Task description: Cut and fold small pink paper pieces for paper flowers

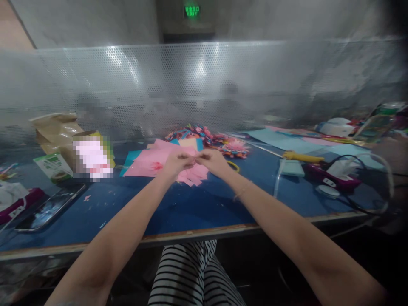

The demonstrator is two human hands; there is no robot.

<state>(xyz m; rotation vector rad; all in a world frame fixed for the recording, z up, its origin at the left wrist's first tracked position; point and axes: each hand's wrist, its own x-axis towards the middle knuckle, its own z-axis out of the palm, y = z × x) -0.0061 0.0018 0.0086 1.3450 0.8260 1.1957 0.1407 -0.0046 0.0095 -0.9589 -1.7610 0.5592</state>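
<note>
Over the blue table my left hand and my right hand meet, both closed in a pinch. Between their fingertips is a piece of pink paper, its top edge mostly covered by the fingers. Below them hang or lie pink paper strips; I cannot tell whether all belong to the held piece. Pink paper sheets with a red mark lie just behind and left of my left hand, on top of a blue sheet. Beyond my hands sit several fringed multicoloured paper flowers.
A phone, a green-and-white box and a brown paper bag are at the left. To the right lie a yellow-handled tool, probably a glue gun, a purple power strip, cables and light blue sheets. A perforated metal screen closes the back.
</note>
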